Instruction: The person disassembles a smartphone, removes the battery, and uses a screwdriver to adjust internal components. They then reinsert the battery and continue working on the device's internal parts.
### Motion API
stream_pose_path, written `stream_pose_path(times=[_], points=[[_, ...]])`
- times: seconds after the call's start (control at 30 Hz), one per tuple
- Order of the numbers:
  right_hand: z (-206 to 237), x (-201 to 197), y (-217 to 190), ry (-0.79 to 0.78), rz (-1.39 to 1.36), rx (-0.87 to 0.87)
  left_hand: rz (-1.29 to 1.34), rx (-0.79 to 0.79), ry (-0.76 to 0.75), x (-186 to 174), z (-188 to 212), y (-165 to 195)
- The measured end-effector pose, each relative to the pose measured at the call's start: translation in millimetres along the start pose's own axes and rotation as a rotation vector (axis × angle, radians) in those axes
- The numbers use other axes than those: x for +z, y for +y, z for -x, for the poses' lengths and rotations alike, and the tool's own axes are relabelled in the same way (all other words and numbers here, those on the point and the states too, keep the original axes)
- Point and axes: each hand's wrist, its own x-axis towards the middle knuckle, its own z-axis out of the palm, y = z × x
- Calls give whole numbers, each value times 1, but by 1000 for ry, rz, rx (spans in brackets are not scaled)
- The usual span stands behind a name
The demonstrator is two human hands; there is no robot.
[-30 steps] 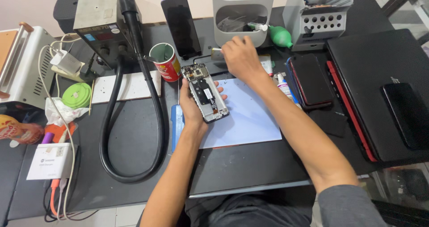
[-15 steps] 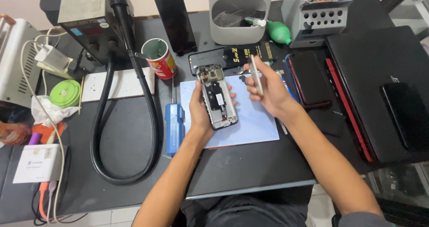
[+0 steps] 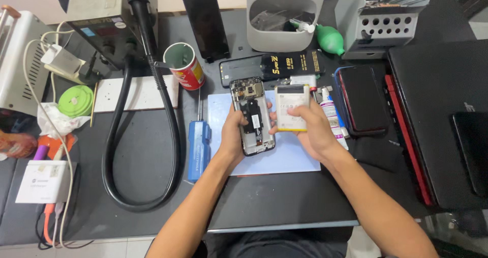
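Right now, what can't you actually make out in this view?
Head view only:
- Underside of the opened phone: hidden by the left hand.
- Lower part of the flat white battery: covered by the right hand.
- Grey caddy: top cut off by the frame edge.
- Small parts inside the phone: too small to tell.

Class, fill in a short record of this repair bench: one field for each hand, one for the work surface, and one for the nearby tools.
Left hand: left hand grips the opened phone, its back cover off and inner parts showing.
Right hand: right hand holds a flat white battery beside the phone.
Work surface: pale blue mat on a dark table.
Nearby tools: blue screwdriver left of the mat; red can; black hose; small white bottle.
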Motion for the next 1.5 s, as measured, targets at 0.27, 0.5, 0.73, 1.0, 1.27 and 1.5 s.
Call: stream_pose_path(times=[0.27,0.5,0.73,1.0,1.27,1.5], points=[[-2,-6,11,70,112,-40,-338,28,159,-17,-5,-14],[-9,-15,21,110,170,-74,-306,-11,146,-7,-4,-7],[-13,-18,17,169,217,-78,-277,7,90,2,-4,-2],[-15,-20,25,153,219,-41,-333,64,47,-5,-10,-6],[-15,-21,28,191,303,-44,-303,52,70,-10,-14,-12],[-20,-39,32,209,282,-101,-339,40,86,-7,-12,-10]])
